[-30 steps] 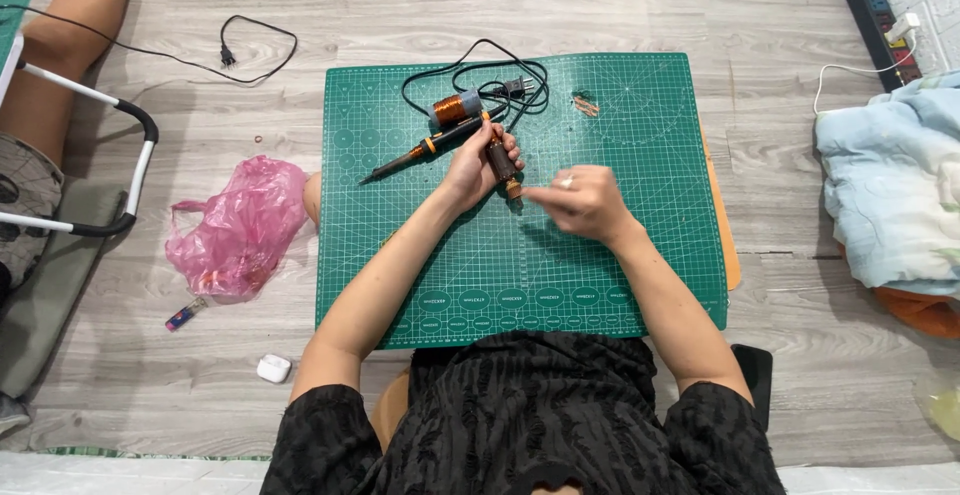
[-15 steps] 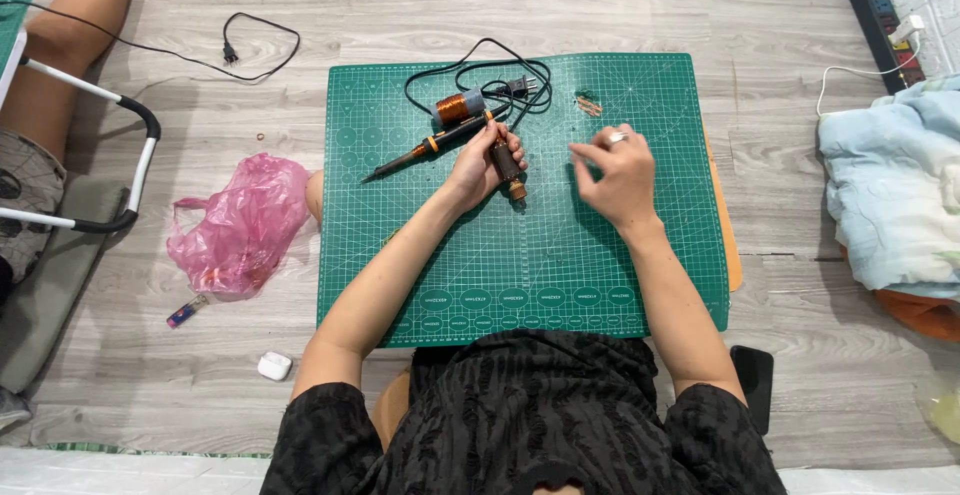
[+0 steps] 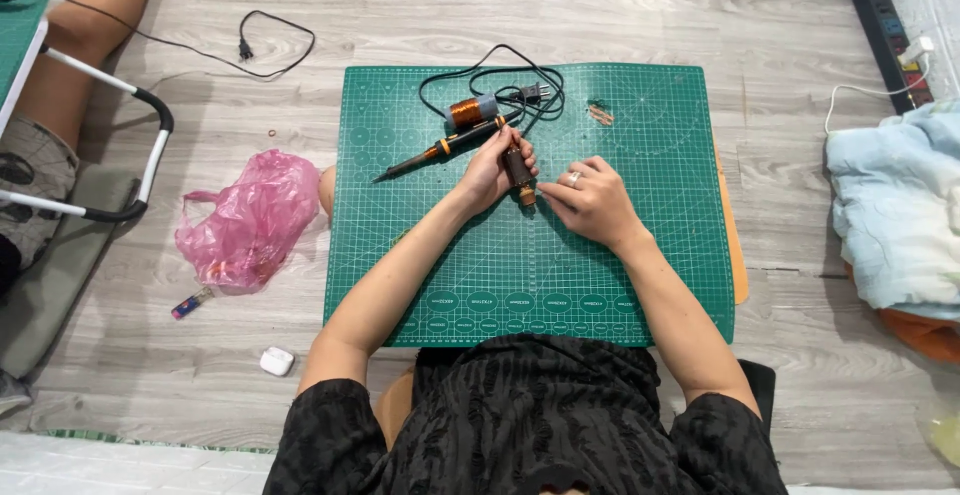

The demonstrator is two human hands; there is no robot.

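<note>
**Both hands on a small brown cylindrical part, centre of cutting mat**

Work surface: green cutting mat [image 3: 640,285] lying flat on a grey wood-look floor [image 3: 500,15]. Person in a black top is positioned at the near edge, both forearms stretched over the mat.

Left hand [image 3: 492,167]: grip closed around a small dark brown cylindrical part [image 3: 518,169], fingers wrapped over its upper end. The part is tilted, lower end pointing toward the person and touching or nearly touching the mat; contact cannot be told for certain.

Right hand [image 3: 592,200]: fingers curled, tips meeting the lower end of the same part. Grip narrow; whether it pinches the part or something very fine there cannot be told. A ring shows on one finger.

Just behind the left hand: soldering iron [image 3: 445,147] with orange-and-black handle, lying diagonally on the mat, tip toward the left. Beside its handle, a spool of copper wire [image 3: 468,112] and a coiled black cord [image 3: 510,80]. A small brownish scrap [image 3: 600,113] lies on the mat further right.

Off the mat, left: pink plastic bag [image 3: 250,217], a small white case [image 3: 276,361]. Right: light blue cloth [image 3: 895,215], black power strip [image 3: 890,30].
</note>
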